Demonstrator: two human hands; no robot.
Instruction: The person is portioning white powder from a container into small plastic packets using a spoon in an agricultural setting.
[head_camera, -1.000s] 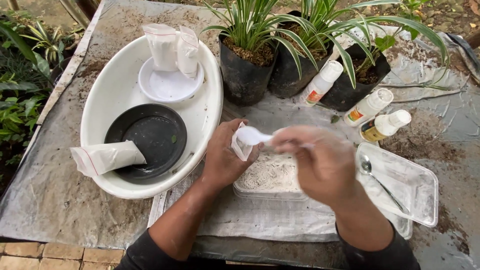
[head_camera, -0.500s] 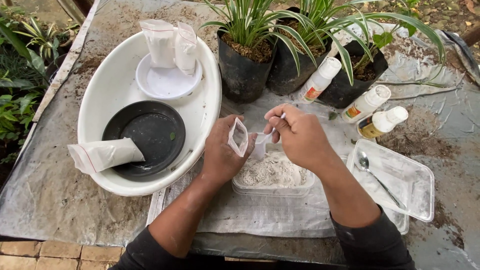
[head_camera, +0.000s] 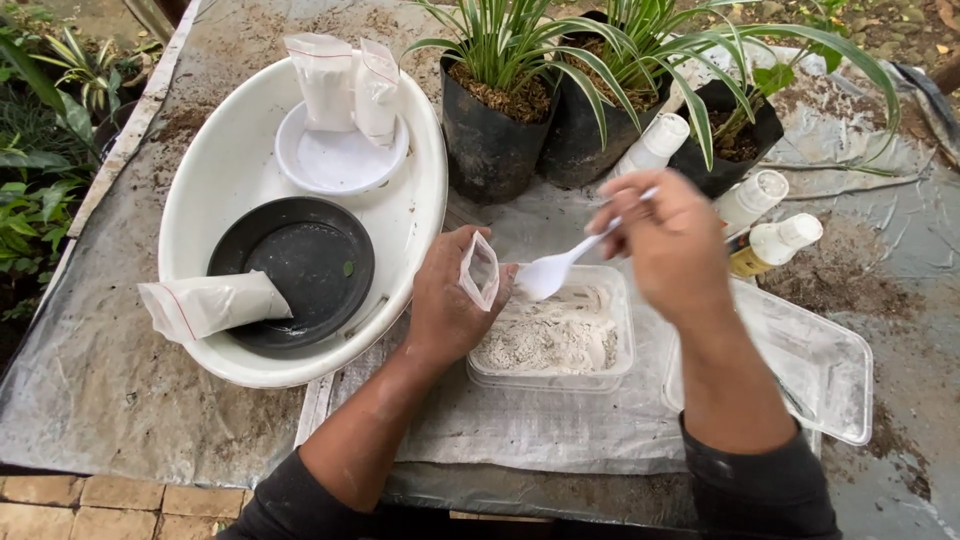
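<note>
Bag in left hand

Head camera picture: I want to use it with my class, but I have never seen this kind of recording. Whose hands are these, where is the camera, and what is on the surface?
The camera sits on a person's head and looks down, so both hands are that person's own. The left hand holds open a small clear plastic bag. The right hand holds a white plastic spoon, its bowl at the bag's mouth. Below them is a clear tub of pale powder, with its lid beside it. To the left, a white oval basin holds a black saucer, a white saucer and filled bags. Behind stand potted plants and small white bottles.
</note>
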